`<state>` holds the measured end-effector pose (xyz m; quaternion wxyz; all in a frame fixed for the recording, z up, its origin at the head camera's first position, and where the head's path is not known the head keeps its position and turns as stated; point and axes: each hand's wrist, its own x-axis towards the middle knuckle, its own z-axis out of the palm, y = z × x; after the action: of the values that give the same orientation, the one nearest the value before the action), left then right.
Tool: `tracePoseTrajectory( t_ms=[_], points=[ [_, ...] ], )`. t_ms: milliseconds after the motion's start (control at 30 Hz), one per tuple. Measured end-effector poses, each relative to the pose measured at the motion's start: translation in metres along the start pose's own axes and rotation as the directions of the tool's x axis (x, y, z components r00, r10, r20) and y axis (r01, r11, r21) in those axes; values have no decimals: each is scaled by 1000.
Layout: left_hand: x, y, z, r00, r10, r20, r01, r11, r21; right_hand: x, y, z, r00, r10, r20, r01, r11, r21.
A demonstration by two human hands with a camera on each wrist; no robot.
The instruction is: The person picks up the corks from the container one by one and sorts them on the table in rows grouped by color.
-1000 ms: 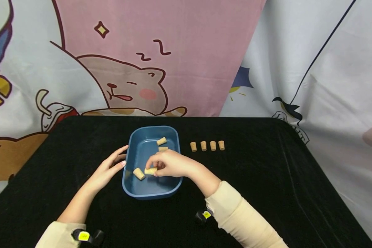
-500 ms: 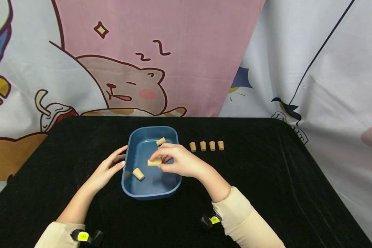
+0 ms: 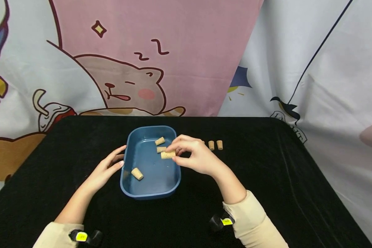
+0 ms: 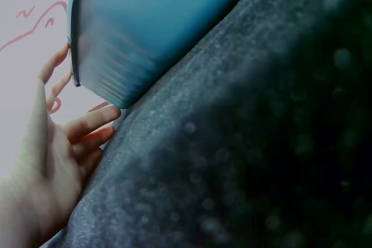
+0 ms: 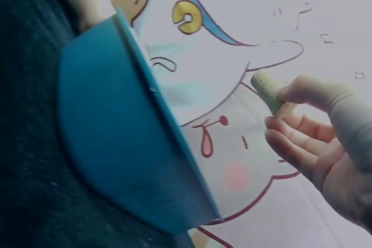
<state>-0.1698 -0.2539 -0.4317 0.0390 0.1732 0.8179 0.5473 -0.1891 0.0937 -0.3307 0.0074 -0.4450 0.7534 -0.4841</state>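
A blue plastic basin (image 3: 152,187) stands on the black cloth. Three cork stoppers lie inside it: one cork (image 3: 159,141) at the far end, another cork (image 3: 161,149) just nearer, and a third cork (image 3: 137,174) at the near left. My right hand (image 3: 196,154) pinches a cork stopper (image 5: 267,92) between thumb and fingers, above the basin's right rim. Against the basin's left side my left hand (image 3: 104,171) rests its fingertips, the fingers fairly straight. In the left wrist view those fingers (image 4: 93,121) touch the basin's outer wall.
Right of the basin, upright corks stand in a row on the black-covered table (image 3: 266,172); one cork (image 3: 219,145) is at the row's right end. My right hand hides part of the row. A printed cloth (image 3: 204,51) hangs behind the table.
My right hand has lifted a cork from the basin's near part and carried it right and away, to the right rim. My left hand stays at the basin's left side.
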Motion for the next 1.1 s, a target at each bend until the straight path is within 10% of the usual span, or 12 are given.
tracePoseTrajectory(
  t_ms=[533, 1100],
  points=[
    [1, -2, -1, 1000, -2, 3, 2, 1000, -6, -10, -2, -27, 984, 93, -151, -95, 995, -5],
    [-1, -1, -1, 1000, 1, 7, -1, 1000, -23, -21, 35, -48, 960, 258, -113, -260, 966, -4]
  ],
)
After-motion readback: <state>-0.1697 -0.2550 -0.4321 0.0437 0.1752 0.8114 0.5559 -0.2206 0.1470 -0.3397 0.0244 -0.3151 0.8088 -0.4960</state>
